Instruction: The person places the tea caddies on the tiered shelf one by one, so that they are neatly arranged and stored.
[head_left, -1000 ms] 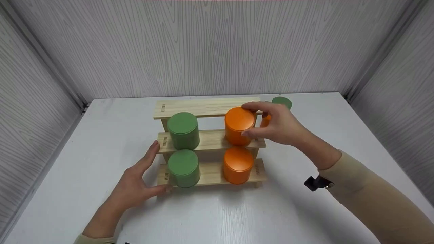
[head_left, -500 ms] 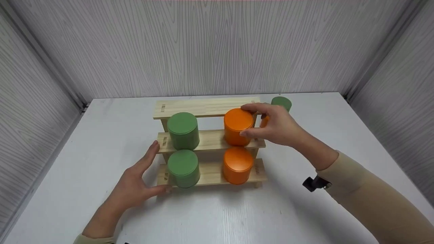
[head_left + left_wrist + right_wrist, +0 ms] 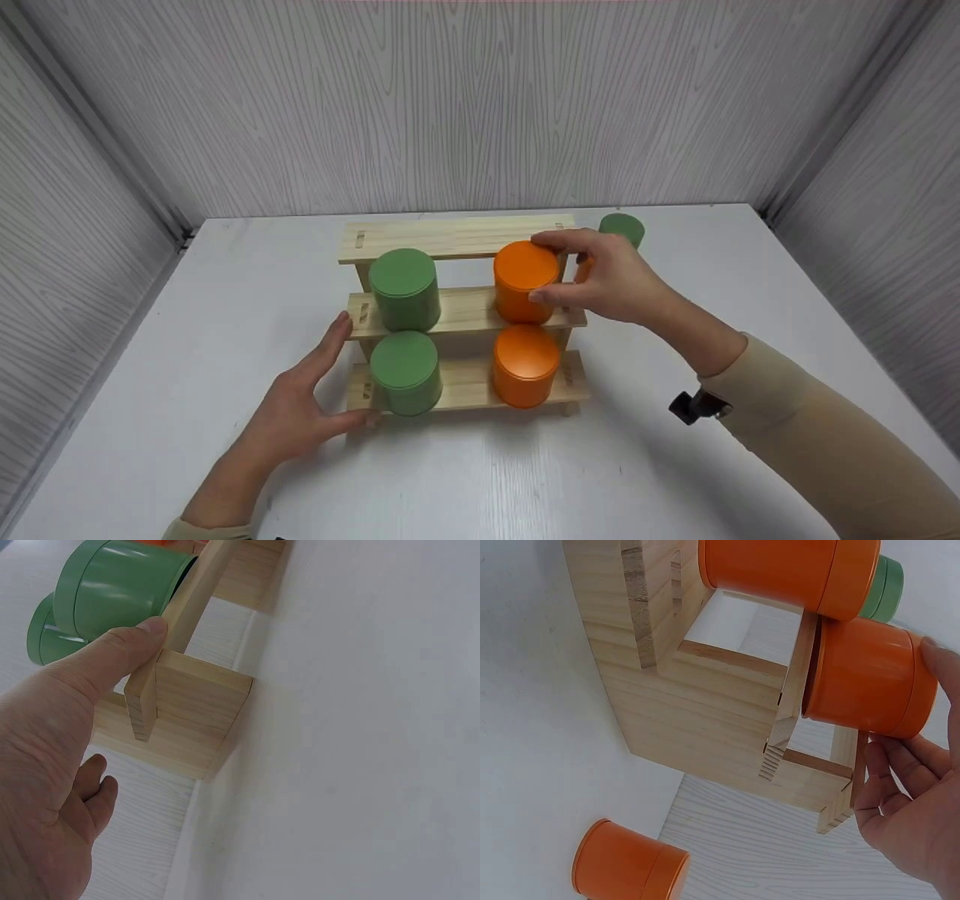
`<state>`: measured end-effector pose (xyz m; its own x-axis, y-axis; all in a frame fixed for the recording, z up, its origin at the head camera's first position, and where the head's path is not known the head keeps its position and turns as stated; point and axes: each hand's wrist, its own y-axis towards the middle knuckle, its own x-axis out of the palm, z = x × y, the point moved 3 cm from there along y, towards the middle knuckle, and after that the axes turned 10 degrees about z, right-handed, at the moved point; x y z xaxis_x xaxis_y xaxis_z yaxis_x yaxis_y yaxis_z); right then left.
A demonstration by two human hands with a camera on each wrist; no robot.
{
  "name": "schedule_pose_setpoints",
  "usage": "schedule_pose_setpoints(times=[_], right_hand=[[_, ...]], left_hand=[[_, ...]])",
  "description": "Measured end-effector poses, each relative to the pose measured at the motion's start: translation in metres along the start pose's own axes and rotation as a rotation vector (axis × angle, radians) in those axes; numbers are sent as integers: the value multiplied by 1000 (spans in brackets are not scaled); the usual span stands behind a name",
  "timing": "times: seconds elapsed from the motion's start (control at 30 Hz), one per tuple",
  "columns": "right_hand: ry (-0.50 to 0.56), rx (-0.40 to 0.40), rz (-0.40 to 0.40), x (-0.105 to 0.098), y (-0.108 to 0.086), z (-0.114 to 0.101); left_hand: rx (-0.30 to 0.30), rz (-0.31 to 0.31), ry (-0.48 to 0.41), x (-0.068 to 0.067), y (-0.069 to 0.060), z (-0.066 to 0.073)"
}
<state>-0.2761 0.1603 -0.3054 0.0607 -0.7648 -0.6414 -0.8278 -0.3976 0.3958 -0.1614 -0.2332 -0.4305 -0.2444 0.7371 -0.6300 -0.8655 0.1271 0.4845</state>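
Note:
A three-tier wooden rack (image 3: 465, 311) stands on the white table. On its middle shelf, the right hand (image 3: 611, 277) pinches an orange canister (image 3: 525, 274) between thumb and fingers; the right wrist view shows this canister (image 3: 866, 675) upright against the shelf. Directly below is another orange canister (image 3: 526, 367) on the bottom shelf. Two green canisters, one on the middle shelf (image 3: 405, 289) and one on the bottom shelf (image 3: 407, 373), stand at the left. The left hand (image 3: 292, 409) touches the rack's left end, its thumb on a shelf edge (image 3: 176, 622) in the left wrist view.
Behind the right hand, a green canister (image 3: 622, 227) and a partly hidden orange one (image 3: 585, 268) stand on the table right of the rack. The rack's top shelf (image 3: 457, 236) bears nothing. Grey wood-grain panels (image 3: 480, 105) enclose the table at back and sides.
The right hand and the orange canister it holds have shifted slightly left along the middle shelf. The left hand has stayed in place.

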Motion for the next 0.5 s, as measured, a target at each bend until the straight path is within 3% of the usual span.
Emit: schedule_pose_setpoints(times=[0.5], right_hand=[[-27, -17, 4, 2, -1, 0]], left_hand=[[10, 2, -15, -1, 0, 0]])
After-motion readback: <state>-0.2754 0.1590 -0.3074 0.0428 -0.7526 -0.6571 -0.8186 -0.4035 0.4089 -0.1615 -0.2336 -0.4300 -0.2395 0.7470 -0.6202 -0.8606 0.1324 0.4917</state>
